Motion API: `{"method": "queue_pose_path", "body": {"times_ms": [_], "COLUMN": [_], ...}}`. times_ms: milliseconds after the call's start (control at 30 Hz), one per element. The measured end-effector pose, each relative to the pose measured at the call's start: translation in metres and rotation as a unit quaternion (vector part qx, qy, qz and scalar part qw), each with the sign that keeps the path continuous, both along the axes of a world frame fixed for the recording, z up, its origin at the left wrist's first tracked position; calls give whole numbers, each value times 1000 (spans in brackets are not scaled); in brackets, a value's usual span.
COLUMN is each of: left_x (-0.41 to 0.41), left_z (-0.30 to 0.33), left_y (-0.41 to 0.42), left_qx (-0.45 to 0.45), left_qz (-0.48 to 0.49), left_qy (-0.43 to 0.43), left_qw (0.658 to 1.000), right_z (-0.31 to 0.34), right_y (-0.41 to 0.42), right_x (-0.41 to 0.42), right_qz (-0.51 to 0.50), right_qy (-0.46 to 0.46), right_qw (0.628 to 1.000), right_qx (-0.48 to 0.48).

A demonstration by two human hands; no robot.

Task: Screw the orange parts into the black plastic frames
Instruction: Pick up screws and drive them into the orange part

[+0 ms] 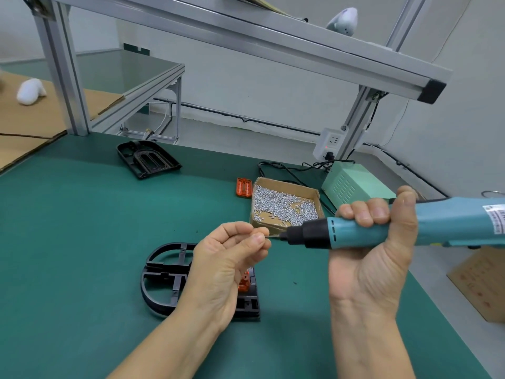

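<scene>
Wrapped around a teal electric screwdriver (410, 224), the right hand (374, 250) holds the tool nearly level at the right of the frame, its black nose and thin bit pointing left. Right at the bit's tip, the left hand (229, 255) pinches a small screw (269, 236) between thumb and forefinger, the other fingers curled loosely into the palm; the screw is too small to show how it sits on the bit.

Both hands hover above a green work mat (82, 228). Below the left hand, in the lower middle of the frame, lies a black plastic frame (164, 277), rounded at its left end, and an orange part (244, 281) sits in its right end, mostly hidden by the hand. A second black frame (149, 158) lies toward the upper left of the mat, well apart from the first. Near the centre, a spare orange part (244, 187) lies flat just beside the left wall of an open cardboard box (314, 196) filled with silvery screws (284, 206).

Behind the box, at centre right, stands a pale green power supply (355, 184) with black cables running to a white socket strip (329, 144) fixed to an aluminium upright. An aluminium beam (246, 36) crosses the top of the frame, and another cardboard box (481, 283) shows at the right edge.
</scene>
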State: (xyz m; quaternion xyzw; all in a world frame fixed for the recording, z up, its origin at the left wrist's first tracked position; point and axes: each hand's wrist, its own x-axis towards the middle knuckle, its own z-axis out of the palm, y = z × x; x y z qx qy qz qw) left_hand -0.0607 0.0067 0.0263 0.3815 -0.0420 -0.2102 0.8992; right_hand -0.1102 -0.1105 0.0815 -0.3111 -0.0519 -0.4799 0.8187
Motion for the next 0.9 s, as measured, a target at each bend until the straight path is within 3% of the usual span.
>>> {"method": "queue_pose_path", "body": {"times_ms": [333, 433, 500, 567, 700, 800, 900], "left_x": [6, 17, 27, 35, 37, 33, 31], "left_z": [-3, -3, -6, -11, -20, -26, -30], "left_y": [12, 26, 38, 49, 57, 55, 51], "left_qx": [32, 153, 318, 443, 581, 619, 628], "left_qz": [-16, 35, 58, 11, -151, -177, -168], "left_qy": [-70, -169, -285, -393, -507, -540, -562], "left_qw": [997, 973, 903, 806, 618, 542, 511], "right_z": [-2, -6, -10, -15, -25, -30, -34], "right_y": [-7, -11, -13, -13, -12, -11, -8], "right_x": [-1, -1, 0, 2, 8, 13, 18], "right_qz": [-8, -1, 9, 26, 48, 53, 68], "right_qy": [19, 35, 53, 74, 111, 135, 148], "right_qw": [1000, 999, 998, 996, 988, 983, 977], "right_qx": [4, -16, -33, -51, -91, -113, -135]}}
